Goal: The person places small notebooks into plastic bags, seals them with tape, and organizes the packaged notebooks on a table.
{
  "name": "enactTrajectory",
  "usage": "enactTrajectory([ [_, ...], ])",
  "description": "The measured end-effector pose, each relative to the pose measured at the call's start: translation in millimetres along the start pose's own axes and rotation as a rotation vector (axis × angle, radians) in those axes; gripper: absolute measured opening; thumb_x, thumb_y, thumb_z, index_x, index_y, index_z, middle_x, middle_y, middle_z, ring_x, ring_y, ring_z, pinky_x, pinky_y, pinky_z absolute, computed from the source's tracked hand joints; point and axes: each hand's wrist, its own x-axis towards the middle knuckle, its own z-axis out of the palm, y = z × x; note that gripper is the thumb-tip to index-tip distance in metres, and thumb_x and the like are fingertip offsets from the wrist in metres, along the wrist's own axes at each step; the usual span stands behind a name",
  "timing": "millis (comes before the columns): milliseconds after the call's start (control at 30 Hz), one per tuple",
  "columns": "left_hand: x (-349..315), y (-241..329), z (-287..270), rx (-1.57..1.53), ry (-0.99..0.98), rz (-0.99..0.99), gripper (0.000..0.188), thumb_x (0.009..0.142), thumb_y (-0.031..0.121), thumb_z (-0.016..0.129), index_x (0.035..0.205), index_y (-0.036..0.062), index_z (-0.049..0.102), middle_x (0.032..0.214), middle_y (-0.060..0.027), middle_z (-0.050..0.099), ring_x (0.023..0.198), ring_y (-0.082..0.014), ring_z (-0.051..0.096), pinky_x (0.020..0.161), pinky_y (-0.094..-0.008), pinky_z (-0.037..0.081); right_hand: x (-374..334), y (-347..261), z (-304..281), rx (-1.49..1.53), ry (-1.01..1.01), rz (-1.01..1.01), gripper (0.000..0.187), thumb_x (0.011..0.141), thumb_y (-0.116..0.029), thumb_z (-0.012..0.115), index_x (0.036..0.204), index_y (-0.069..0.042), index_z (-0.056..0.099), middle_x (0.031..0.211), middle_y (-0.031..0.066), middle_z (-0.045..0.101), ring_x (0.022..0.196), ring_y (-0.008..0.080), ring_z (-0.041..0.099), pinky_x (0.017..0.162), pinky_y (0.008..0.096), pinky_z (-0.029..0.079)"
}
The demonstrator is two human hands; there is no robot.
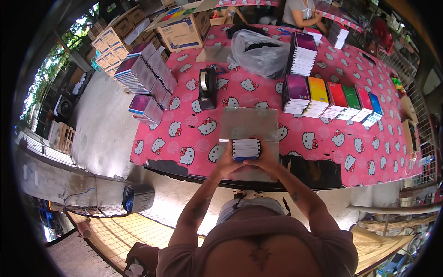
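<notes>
Between my two hands is a short stack of notebooks point(246, 148), white page edges up, with dark bindings and a blue cover along the near side. My left hand point(227, 159) is closed round its left side. On the opposite side my right hand point(266, 157) grips it, fingers along the near edge. Beneath the stack lies a clear plastic sheet point(249, 121), spread flat on the pink cartoon-print tablecloth point(175, 147). Beyond the sheet, slightly left, stands a black tape dispenser point(207, 90) with a roll of tape in it.
Colour-sorted notebook piles point(318, 99) stand to the right, with a taller stack point(303, 53) behind them. Wrapped notebook bundles point(145, 78) line the left table edge. A crumpled clear plastic bag point(260, 53) and an open cardboard box point(184, 30) sit farther back. Another person point(302, 14) is at the far side.
</notes>
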Motion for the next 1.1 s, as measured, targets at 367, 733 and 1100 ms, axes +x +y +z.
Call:
enactTrajectory([
  [367, 3.4, 122.3, 10.7, 1.028, -0.012, 0.444, 0.1, 0.074, 0.051, 0.076, 0.144, -0.0082, 0.035, 0.147, -0.0282, 0.04, 0.138, -0.0427, 0.038, 0.11, -0.056, 0.033, 6.3, -6.3, -18.4, -0.23, -0.017, -0.023, 0.089, 0.062, -0.023, 0.09, 0.136, -0.008, 0.044, 0.118, 0.0171, 0.064, 0.11, 0.0328, 0.064, 0.093, 0.0409, 0.049],
  [733, 41.8, 79.1, 0.1, 0.072, 0.372, -0.233, 0.071, 0.077, 0.051, 0.081, 0.11, -0.009, 0.063, 0.091, -0.0229, 0.07, 0.076, -0.0296, 0.07, 0.072, -0.0397, 0.056, -10.7, -14.6, -30.7, 0.318, 0.254, 0.185, 0.092, 0.074, -0.029, 0.088, 0.146, -0.002, 0.038, 0.126, 0.0132, 0.06, 0.116, 0.0222, 0.058, 0.096, 0.0362, 0.047],
  [1100, 81.3, 24.3, 6.0, 0.5, 0.373, -0.436, 0.08, 0.078, 0.075, 0.061, 0.078, -0.0042, 0.07, 0.084, -0.0287, 0.069, 0.085, -0.0421, 0.069, 0.077, -0.0497, 0.052, 33.0, -2.1, -60.5, -0.291, 0.253, 0.564, 0.046, 0.083, -0.041, 0.079, 0.107, -0.003, 0.074, 0.081, 0.0025, 0.071, 0.066, 0.0098, 0.064, 0.058, 0.0262, 0.052],
])
